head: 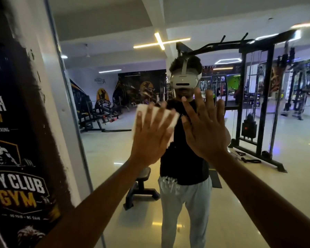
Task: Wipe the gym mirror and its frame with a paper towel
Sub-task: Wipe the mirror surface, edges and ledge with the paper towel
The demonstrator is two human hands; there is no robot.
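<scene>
The person is standing close in front of the gym mirror (195, 203), and the step in hand appears to be the wiping of the glass itself, not yet the frame. The left hand (151, 138) is lying flat with its fingers straight and spread, pressing a folded white paper towel (143, 113) against the mirror at about chest height; the towel is showing between and beyond the fingers, so it is being pinned by the palm rather than gripped. The right hand (204, 126) is just beside it to the right, also flat and released, fingers straight and apart, holding nothing; whether it is touching the glass or hovering just off it cannot be told.

The mirror frame (68, 97), a pale metal strip, is running down the left side of the glass, well to the left of the towel. Left of that a gym poster (16, 185) is covering the wall. In the glass a cable machine (254, 97) is reflecting on the far right and a bench (141, 187) lower down.

Judging from this, much of the pane is probably left to cover. The next move is likely calling for the left hand to be sliding the towel across the glass under steady, even pressure, keeping the palm flat so the sheet is not bunching or slipping out, and in time working leftward to the frame.
</scene>
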